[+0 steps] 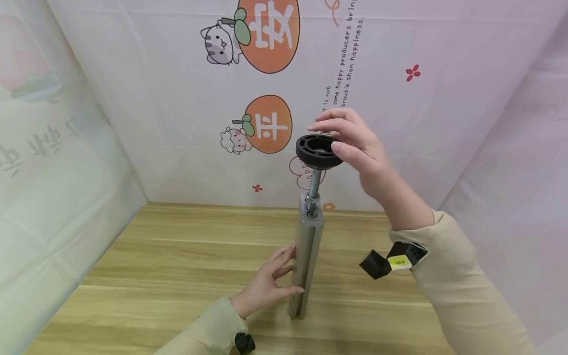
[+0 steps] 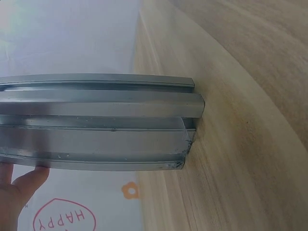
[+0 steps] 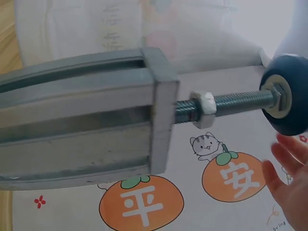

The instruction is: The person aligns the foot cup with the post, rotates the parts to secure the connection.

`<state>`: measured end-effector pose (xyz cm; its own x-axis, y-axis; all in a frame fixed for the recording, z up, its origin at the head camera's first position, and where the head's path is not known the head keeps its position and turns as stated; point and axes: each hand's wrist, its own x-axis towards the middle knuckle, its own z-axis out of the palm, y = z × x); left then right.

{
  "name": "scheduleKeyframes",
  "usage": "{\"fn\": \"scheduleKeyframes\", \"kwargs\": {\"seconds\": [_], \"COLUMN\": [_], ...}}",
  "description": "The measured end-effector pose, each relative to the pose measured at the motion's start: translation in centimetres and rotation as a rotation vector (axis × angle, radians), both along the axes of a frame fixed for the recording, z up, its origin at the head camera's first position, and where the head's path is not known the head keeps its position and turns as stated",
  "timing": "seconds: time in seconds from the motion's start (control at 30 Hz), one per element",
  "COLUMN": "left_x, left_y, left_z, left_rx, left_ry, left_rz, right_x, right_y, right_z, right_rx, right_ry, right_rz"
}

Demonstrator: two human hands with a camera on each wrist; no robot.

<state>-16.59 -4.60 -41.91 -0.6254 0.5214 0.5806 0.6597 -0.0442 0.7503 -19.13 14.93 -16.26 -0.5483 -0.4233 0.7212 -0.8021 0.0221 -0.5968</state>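
Observation:
An aluminium profile stands upright on the wooden table, with slots along its sides and an end plate on top. From that plate rises a threaded rod carrying a hex nut. A round black levelling foot tops the rod. My left hand holds the lower part of the profile, thumb across its near face and fingers at its left side. Up at the foot, my right hand has its fingers spread and relaxed, the thumb overlapping the rim in the head view.
A wood-grain tabletop lies beneath. Behind it hangs a white printed cloth with orange fruit and cartoon animals, and more pale cloth closes off the sides. A black wrist camera sits on the right sleeve.

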Motion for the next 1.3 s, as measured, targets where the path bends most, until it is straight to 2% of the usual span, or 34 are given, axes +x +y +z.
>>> {"fn": "scheduleKeyframes", "kwargs": {"seconds": [0.1,0.17,0.4,0.7,0.87,1.17,1.3], "left_x": [0.0,0.1,0.2,0.2,0.2,0.1,0.1], "left_y": [0.0,-0.1,-0.1,0.0,0.0,0.0,0.0], "left_z": [0.0,0.0,0.0,-0.2,-0.1,0.1,0.0], "left_rx": [0.000,0.001,-0.001,0.012,0.010,0.002,0.003], "left_ry": [-0.003,-0.007,-0.009,0.006,0.008,-0.006,-0.015], "left_rz": [0.004,0.002,-0.011,-0.026,-0.015,-0.002,-0.007], "right_x": [-0.4,-0.5,-0.4,0.3,0.5,0.5,0.8], "right_y": [0.3,0.3,-0.1,-0.2,-0.4,-0.7,-0.9], "right_z": [0.3,0.5,0.6,0.2,0.1,0.0,0.2], "right_rx": [0.064,0.094,0.151,0.145,0.116,0.082,0.125], "right_ry": [-0.041,-0.034,0.011,0.060,0.042,0.075,0.118], "right_rz": [0.116,0.176,0.248,0.178,0.177,0.179,0.122]}}
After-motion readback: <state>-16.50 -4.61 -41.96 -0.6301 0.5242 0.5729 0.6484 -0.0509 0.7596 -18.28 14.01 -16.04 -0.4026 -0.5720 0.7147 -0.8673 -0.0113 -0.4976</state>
